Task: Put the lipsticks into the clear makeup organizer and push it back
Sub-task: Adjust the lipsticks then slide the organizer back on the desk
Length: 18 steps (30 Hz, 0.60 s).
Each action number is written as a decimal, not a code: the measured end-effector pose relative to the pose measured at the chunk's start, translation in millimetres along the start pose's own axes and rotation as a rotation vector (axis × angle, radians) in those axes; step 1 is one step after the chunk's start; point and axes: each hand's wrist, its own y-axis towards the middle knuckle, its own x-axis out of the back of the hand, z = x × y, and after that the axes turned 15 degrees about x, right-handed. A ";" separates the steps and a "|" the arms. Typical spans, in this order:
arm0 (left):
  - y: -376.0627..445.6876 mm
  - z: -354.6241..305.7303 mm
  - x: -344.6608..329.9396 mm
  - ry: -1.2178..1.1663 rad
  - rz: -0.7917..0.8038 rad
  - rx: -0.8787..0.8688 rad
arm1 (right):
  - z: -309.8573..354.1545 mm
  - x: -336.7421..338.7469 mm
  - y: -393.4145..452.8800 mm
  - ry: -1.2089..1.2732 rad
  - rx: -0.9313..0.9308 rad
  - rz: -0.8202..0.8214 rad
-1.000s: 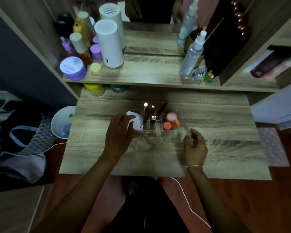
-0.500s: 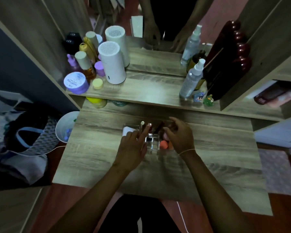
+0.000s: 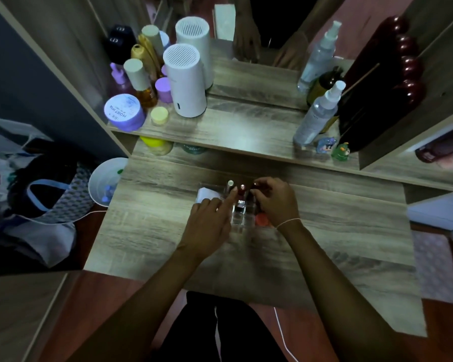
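Note:
The clear makeup organizer (image 3: 239, 218) stands in the middle of the wooden desk (image 3: 338, 231). Upright lipsticks (image 3: 242, 190) and a silver-capped tube (image 3: 230, 184) stick out of its middle slots. An orange sponge (image 3: 261, 220) lies in its right part, a white item (image 3: 205, 195) in its left. My left hand (image 3: 209, 226) rests on the organizer's left side, index finger stretched toward the lipsticks. My right hand (image 3: 276, 201) hovers over the right half, fingertips pinched on a dark lipstick (image 3: 255, 186) at the slots.
The raised shelf (image 3: 233, 131) behind carries a white cylinder device (image 3: 185, 79), bottles, a purple jar (image 3: 123, 112) and spray bottles (image 3: 317, 113), with a mirror above. A white bowl (image 3: 106, 181) and a bag (image 3: 47, 194) sit left of the desk.
My right hand came from the desk's front up over the organizer's right half. My left hand slid from the white item toward the lipsticks. The camera tilted.

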 end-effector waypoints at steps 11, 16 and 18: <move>-11.5 12.9 0.0 -0.082 -0.017 -0.018 | 2.1 -4.7 -10.1 -0.033 0.047 0.009; -11.8 12.0 -0.1 -0.088 -0.049 -0.034 | 2.7 -3.5 -13.9 -0.050 0.047 0.028; -13.0 13.0 -1.8 -0.098 -0.045 -0.035 | 3.6 -2.9 -16.0 -0.046 0.043 0.027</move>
